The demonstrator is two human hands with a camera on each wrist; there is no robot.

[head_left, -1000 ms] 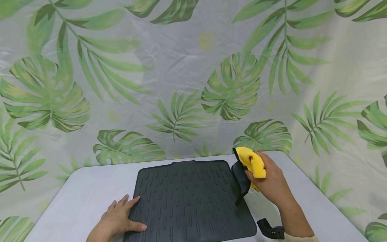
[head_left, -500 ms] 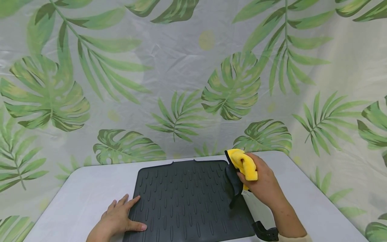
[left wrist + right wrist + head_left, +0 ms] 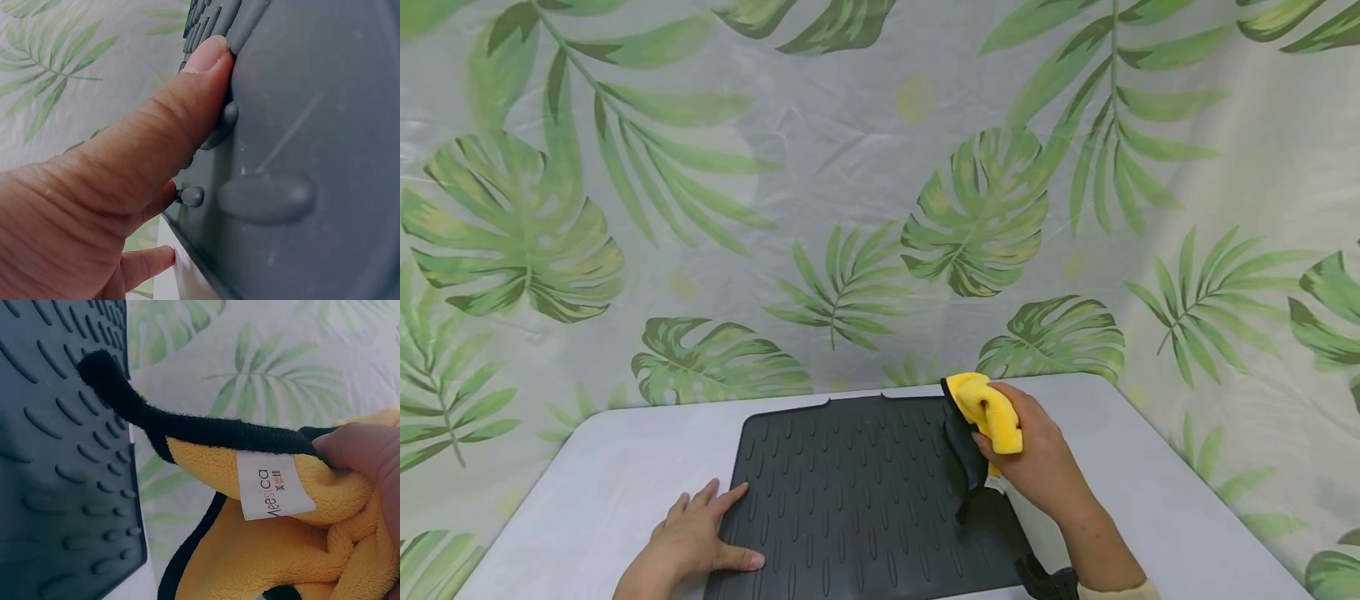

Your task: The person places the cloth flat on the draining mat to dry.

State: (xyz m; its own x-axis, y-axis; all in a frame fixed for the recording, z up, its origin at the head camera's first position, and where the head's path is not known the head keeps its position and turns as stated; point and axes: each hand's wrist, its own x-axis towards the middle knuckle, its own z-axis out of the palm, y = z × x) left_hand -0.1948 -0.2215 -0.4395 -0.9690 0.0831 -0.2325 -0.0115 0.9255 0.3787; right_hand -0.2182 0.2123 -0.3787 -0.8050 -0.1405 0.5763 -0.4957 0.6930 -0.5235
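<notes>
The white table [image 3: 625,467] bears a ribbed dark mat [image 3: 842,492]. On the mat's left edge rests the left hand [image 3: 692,537], fingers spread — likely steadying it. At the right side, the right hand [image 3: 1037,454] grips a yellow cloth [image 3: 988,412], bunched presumably for firmer hold — mat contact unclear.

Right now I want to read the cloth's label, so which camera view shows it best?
The right wrist view: the white label faces the camera there, large and mostly legible, on the yellow cloth. The head view shows only a small pale scrap of it, unreadable; the left wrist view shows none.
</notes>
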